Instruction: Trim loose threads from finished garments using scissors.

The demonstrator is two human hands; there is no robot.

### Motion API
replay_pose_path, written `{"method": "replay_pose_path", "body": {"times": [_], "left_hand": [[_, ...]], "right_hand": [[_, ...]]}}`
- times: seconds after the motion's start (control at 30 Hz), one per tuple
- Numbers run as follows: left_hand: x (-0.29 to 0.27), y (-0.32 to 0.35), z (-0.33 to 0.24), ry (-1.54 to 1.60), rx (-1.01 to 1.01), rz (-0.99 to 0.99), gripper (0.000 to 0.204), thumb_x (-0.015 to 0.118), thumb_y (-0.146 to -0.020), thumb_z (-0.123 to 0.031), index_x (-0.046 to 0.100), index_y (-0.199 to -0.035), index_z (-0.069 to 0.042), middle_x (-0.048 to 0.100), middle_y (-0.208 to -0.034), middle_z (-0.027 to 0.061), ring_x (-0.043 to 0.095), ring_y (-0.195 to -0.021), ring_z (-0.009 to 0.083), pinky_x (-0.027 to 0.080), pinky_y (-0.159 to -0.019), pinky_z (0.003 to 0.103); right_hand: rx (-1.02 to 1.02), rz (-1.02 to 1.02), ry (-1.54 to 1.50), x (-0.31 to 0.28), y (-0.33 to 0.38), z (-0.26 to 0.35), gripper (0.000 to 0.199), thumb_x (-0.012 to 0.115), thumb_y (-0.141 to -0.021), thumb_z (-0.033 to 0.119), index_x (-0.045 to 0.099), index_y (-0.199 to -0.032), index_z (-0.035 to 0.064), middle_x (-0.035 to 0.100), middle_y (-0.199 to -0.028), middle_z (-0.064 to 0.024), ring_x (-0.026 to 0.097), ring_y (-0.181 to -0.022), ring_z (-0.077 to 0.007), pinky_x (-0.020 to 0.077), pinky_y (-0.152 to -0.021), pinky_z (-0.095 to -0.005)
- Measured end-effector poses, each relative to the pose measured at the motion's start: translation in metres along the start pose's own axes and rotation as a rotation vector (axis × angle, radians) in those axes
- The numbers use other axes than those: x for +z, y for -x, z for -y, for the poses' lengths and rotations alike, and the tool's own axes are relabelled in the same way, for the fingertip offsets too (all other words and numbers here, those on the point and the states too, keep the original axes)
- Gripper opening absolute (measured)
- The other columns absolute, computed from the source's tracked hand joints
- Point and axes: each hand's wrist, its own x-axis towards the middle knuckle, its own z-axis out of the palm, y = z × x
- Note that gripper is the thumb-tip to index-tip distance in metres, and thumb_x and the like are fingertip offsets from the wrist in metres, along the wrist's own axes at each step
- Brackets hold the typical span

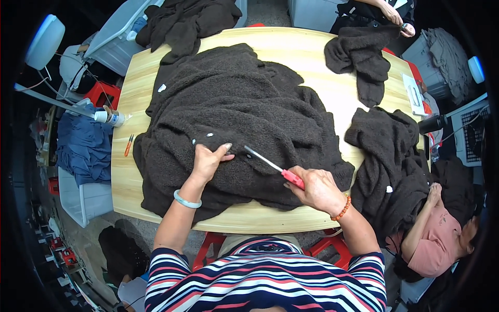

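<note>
A large dark brown knit garment (pixel 223 99) lies in folds over the middle of the table. My left hand (pixel 209 160) grips a pinch of its knit near the front, thumb on top and the other fingers partly hidden by fabric. In my right hand (pixel 317 188) is a red-handled tool with a long thin metal shaft (pixel 267 160). Its tip points up and left, just right of my left thumb, close over the knit. Near that tip sits a small pale oval spot (pixel 249 156). Small white bits (pixel 210 134) dot the garment beyond my left hand.
The wooden table (pixel 291 223) carries more dark knits (pixel 382 140) at the right. An orange-handled small tool (pixel 129 145) and a white bottle (pixel 110 117) lie at the left edge. Lamps (pixel 46 41) stand at the sides. Co-workers sit at right (pixel 434 239) and far right.
</note>
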Motion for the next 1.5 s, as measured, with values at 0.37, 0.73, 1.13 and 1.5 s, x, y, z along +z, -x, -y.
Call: {"method": "replay_pose_path", "body": {"times": [0.37,0.73,1.13,1.5], "left_hand": [[0.021,0.001,-0.012,0.337,-0.214,0.006,0.018,0.064,-0.094,-0.011,0.063,-0.107,0.002,0.067,-0.106,0.0117,0.069,-0.089,0.0214,0.065,-0.07,0.037],[0.049,0.01,0.025,0.208,-0.299,0.002,0.034,0.066,-0.084,0.011,0.056,-0.115,0.0,0.064,-0.103,0.0118,0.068,-0.087,0.0237,0.064,-0.071,0.037],[0.032,0.028,0.028,0.175,-0.415,0.028,0.012,0.067,-0.09,-0.001,0.064,-0.101,0.003,0.065,-0.105,0.0083,0.068,-0.092,0.0207,0.065,-0.066,0.038],[-0.044,0.001,0.031,0.578,0.005,-0.196,0.025,0.045,-0.103,-0.012,0.054,-0.125,-0.002,0.061,-0.126,0.0132,0.062,-0.113,0.0247,0.06,-0.089,0.045]], "right_hand": [[-0.069,0.133,0.01,0.006,0.002,0.003,0.025,0.064,-0.09,0.029,0.062,-0.103,0.0077,0.067,-0.074,-0.0195,0.068,-0.074,-0.0375,0.0527,-0.068,-0.0472],[0.038,0.081,0.106,0.005,0.044,-0.024,0.022,0.063,-0.09,0.029,0.064,-0.099,0.0091,0.065,-0.067,-0.0189,0.067,-0.068,-0.0368,0.0516,-0.064,-0.0467],[0.075,-0.026,0.006,0.008,0.042,-0.022,0.021,0.07,-0.086,0.024,0.062,-0.098,0.0084,0.064,-0.073,-0.0176,0.065,-0.072,-0.0365,0.0513,-0.064,-0.0464],[-0.11,-0.026,0.023,0.017,-0.009,0.013,0.017,0.067,-0.086,0.021,0.06,-0.094,0.0076,0.066,-0.072,-0.0163,0.068,-0.071,-0.0344,0.0528,-0.063,-0.0456]]}}
